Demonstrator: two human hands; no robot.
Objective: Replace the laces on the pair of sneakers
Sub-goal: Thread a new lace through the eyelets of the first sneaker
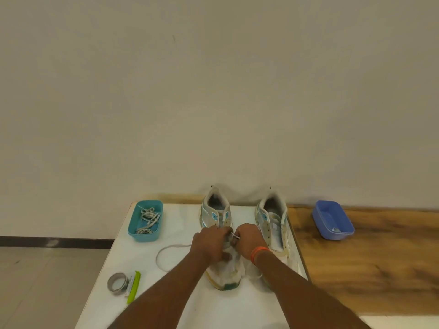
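Head view: two sneakers stand heels to the wall on the white tabletop (180, 309). The left sneaker (217, 217) is under both hands; the right sneaker (273, 224) stands just beside it, untouched. The left hand (211, 243) curls its fingers over the eyelet area. The right hand (247, 237) pinches a lace end, fingers clamped together. A loose lace (164, 254) loops leftward. A teal tray (133, 230) holds laces; a blue tray (332, 218) sits well apart.
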